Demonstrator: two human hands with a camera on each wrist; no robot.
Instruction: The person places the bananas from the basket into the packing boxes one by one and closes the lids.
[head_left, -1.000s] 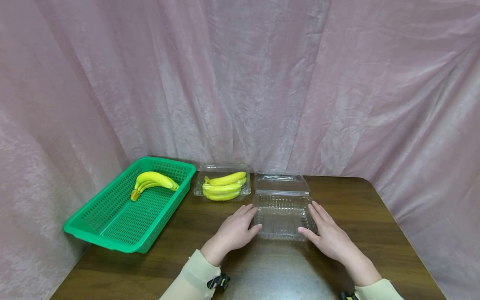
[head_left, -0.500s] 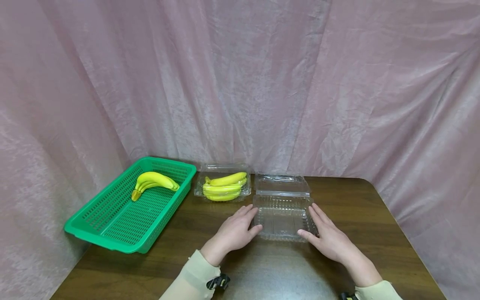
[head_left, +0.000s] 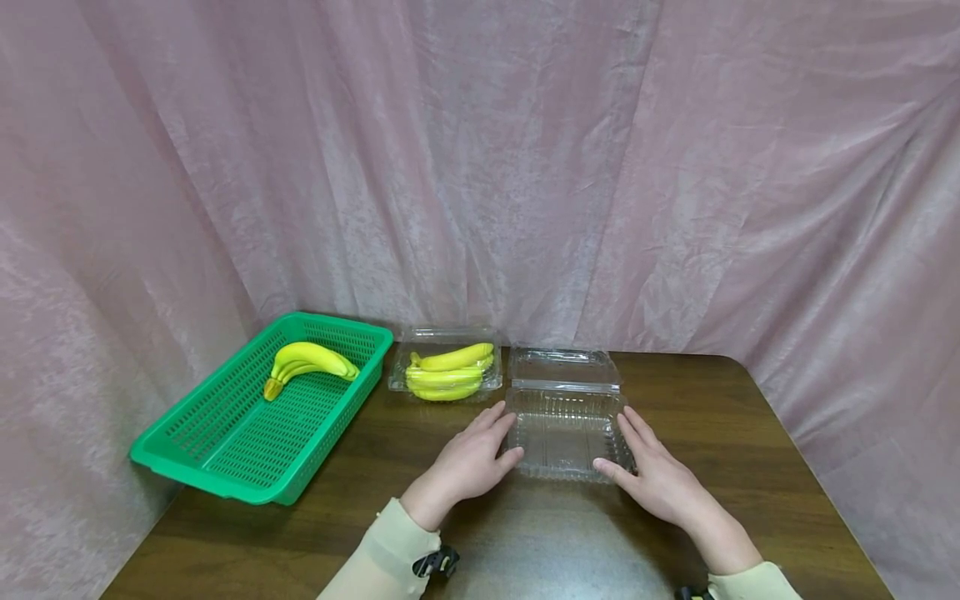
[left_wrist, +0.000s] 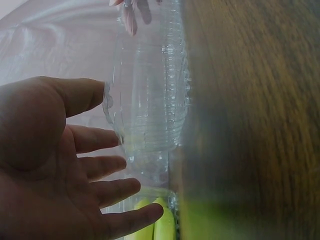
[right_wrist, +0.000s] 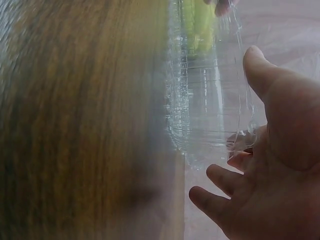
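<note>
A clear plastic clamshell box (head_left: pixel 562 442) lies on the table with its lid (head_left: pixel 564 367) folded back toward the curtain; I see nothing inside it. At its left side is my left hand (head_left: pixel 468 458), fingers spread and fairly straight, thumb and index fingertips against the rim in the left wrist view. My right hand (head_left: pixel 663 475) mirrors it on the right side, its fingers extended along the box wall (right_wrist: pixel 200 110). Neither hand curls round the box. Left of it, another clear clamshell box (head_left: pixel 397 383) holds yellow bananas (head_left: pixel 444 385).
A green slotted basket (head_left: pixel 300 475) stands at the left of the table, with a bunch of bananas (head_left: pixel 311 360) lying in its far part. The brown wooden table (head_left: pixel 750 467) backs onto a pink curtain (head_left: pixel 525 167). The table's right edge slopes away beyond my right hand.
</note>
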